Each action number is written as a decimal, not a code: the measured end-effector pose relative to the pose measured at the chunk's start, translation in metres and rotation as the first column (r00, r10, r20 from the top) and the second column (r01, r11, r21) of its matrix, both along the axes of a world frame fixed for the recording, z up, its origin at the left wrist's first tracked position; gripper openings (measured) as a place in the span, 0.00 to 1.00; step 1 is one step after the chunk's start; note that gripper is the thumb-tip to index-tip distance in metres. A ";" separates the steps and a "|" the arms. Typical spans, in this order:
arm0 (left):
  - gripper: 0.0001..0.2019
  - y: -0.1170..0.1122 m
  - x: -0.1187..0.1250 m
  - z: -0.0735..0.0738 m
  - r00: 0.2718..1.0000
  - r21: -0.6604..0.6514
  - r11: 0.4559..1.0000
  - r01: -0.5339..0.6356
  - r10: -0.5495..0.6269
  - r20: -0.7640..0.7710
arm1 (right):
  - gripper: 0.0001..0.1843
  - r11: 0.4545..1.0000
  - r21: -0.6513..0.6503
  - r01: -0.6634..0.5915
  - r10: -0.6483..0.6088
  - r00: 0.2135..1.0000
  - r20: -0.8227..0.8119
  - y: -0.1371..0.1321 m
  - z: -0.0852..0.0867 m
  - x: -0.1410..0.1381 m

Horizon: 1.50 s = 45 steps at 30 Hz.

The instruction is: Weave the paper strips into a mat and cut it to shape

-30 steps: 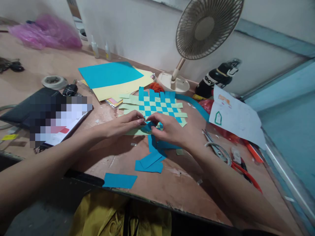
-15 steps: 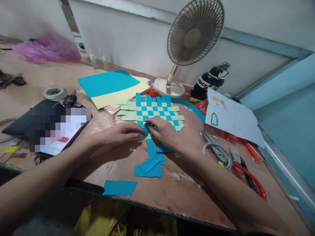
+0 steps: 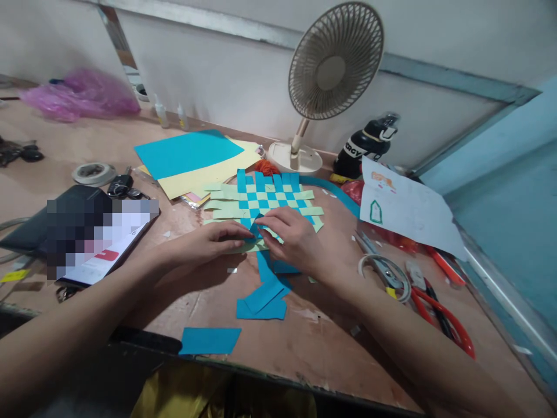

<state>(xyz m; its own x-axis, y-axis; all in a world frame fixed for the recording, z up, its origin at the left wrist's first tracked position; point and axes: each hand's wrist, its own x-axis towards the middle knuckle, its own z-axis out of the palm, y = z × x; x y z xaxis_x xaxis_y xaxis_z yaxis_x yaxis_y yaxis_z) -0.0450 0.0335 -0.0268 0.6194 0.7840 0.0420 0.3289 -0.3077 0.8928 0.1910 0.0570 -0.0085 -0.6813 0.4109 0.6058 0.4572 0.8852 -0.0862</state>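
Note:
A woven paper mat (image 3: 265, 197) of blue and pale green strips lies on the brown table (image 3: 331, 337). My left hand (image 3: 209, 241) rests on the mat's near edge, its fingers pressed on a pale green strip. My right hand (image 3: 289, 235) sits just beside it, fingers pinched on a raised blue strip (image 3: 256, 223) at that same edge. Loose ends of blue strips (image 3: 263, 293) trail from the mat toward me.
Blue and yellow paper sheets (image 3: 191, 157) lie behind the mat, with a desk fan (image 3: 326, 75) and a black bottle (image 3: 363, 145). A phone (image 3: 100, 244) and tape roll (image 3: 93, 172) are at left. White paper (image 3: 409, 209), scissors (image 3: 383, 267) and red pliers (image 3: 444, 325) lie at right. A blue offcut (image 3: 211, 341) sits near the front edge.
Both hands stayed at the mat's near edge, fingers working the blue strip lower against the weave. The camera tilted a little, so everything sits slightly lower and left.

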 end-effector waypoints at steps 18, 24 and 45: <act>0.14 -0.002 0.002 0.005 0.997 0.095 0.994 0.051 -0.044 -0.069 | 0.16 0.996 0.092 -0.018 0.004 0.987 0.158 -0.001 -0.011 -0.004; 0.13 -0.002 0.003 0.006 0.995 0.102 0.993 0.065 -0.057 -0.084 | 0.16 0.993 0.102 -0.053 0.038 0.989 0.143 0.001 -0.013 -0.005; 0.14 -0.004 0.004 0.007 0.997 0.090 0.994 0.062 -0.057 -0.057 | 0.13 1.000 -0.006 -0.024 0.025 0.991 0.135 0.005 -0.022 -0.008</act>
<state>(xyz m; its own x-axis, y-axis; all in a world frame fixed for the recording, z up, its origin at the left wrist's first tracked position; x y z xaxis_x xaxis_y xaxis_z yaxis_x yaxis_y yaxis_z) -0.0406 0.0299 -0.0197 0.6684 0.7397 0.0773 0.3546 -0.4082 0.8412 0.1829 0.0619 -0.0301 -0.7665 0.3954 0.5061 0.4430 0.8961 -0.0292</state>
